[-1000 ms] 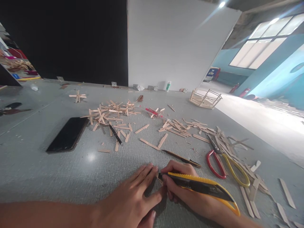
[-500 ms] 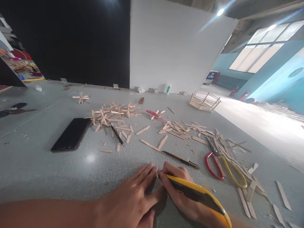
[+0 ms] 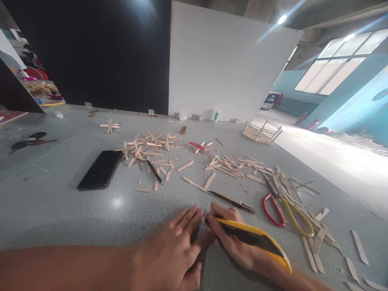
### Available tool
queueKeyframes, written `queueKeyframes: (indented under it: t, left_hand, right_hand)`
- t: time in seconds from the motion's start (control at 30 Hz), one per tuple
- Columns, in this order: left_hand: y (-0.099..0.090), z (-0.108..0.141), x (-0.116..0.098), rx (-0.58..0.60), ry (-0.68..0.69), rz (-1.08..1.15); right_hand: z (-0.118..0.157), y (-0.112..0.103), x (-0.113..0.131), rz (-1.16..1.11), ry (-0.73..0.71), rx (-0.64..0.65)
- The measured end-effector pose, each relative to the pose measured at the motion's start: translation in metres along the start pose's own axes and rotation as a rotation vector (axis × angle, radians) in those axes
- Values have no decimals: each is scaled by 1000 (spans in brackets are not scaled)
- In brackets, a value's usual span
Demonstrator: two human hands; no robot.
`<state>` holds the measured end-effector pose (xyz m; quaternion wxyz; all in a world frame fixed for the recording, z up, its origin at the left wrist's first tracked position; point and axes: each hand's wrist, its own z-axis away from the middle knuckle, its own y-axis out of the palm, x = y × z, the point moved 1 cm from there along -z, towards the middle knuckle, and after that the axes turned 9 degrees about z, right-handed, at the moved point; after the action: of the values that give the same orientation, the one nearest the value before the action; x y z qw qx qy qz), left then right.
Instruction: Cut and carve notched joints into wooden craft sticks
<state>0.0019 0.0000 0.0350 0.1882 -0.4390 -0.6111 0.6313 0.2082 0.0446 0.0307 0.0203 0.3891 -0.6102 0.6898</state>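
Note:
My right hand (image 3: pixel 232 238) is closed around a yellow and black utility knife (image 3: pixel 257 236), its front end low at the tabletop. Beside it, my left hand (image 3: pixel 176 246) presses down on the table, fingertips and thumb around a small wooden craft stick (image 3: pixel 204 220). Most of that stick is hidden by the fingers, and the knife's tip meets it there. Just beyond both hands lies a thin dark-tipped craft knife or pen-like tool (image 3: pixel 232 201). Two craft sticks (image 3: pixel 194 184) lie at an angle farther forward.
Red-and-yellow-handled scissors (image 3: pixel 275 202) lie right, among scattered craft sticks (image 3: pixel 318 242). A phone (image 3: pixel 101 169), black pen (image 3: pixel 154 171) and stick pile (image 3: pixel 151 145) are left. Farther back are a stick frame (image 3: pixel 262 132), a glue tube (image 3: pixel 216 116) and upright panels (image 3: pixel 224 60).
The view has shifted slightly, so objects on the left appear farther right. The knife and my right hand have moved only a little; both hands keep their hold near the stick.

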Motion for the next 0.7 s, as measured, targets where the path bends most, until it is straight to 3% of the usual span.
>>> queueKeyframes:
  t: [0.43, 0.7]
  left_hand:
    - [-6, -1, -2, 45, 17, -32]
    - [-5, -1, -2, 80, -2, -3]
  right_hand:
    - [5, 2, -2, 4, -86, -32]
    - [1, -5, -2, -51, 5, -22]
